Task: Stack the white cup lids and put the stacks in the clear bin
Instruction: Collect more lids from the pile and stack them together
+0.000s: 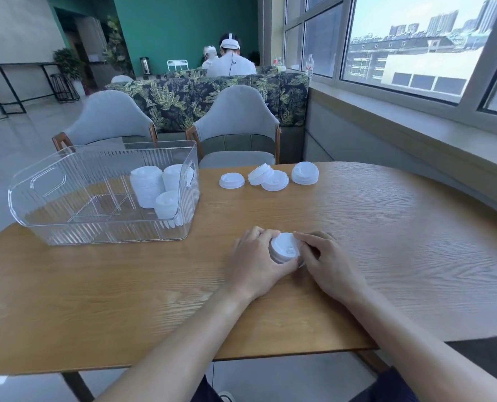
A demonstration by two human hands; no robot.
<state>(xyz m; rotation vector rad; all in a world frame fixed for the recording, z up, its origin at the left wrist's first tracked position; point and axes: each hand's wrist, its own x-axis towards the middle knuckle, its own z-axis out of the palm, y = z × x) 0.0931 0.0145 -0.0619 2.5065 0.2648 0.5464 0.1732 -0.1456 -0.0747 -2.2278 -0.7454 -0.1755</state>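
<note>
A short stack of white cup lids (285,248) stands on the wooden table (386,242) in front of me. My left hand (254,264) grips its left side and my right hand (327,264) grips its right side, fingers curled round the rim. Several loose white lids lie at the far edge: one flat lid (231,180), a tilted lid (260,173) leaning on another lid (275,181), and a small pile of lids (305,173). The clear bin (53,181) stands at the left and holds three lid stacks (147,185) in its right end.
Two grey chairs (235,123) stand behind the table. A window sill (415,123) runs along the right. People sit at a distant table beyond a leaf-patterned sofa back (183,97).
</note>
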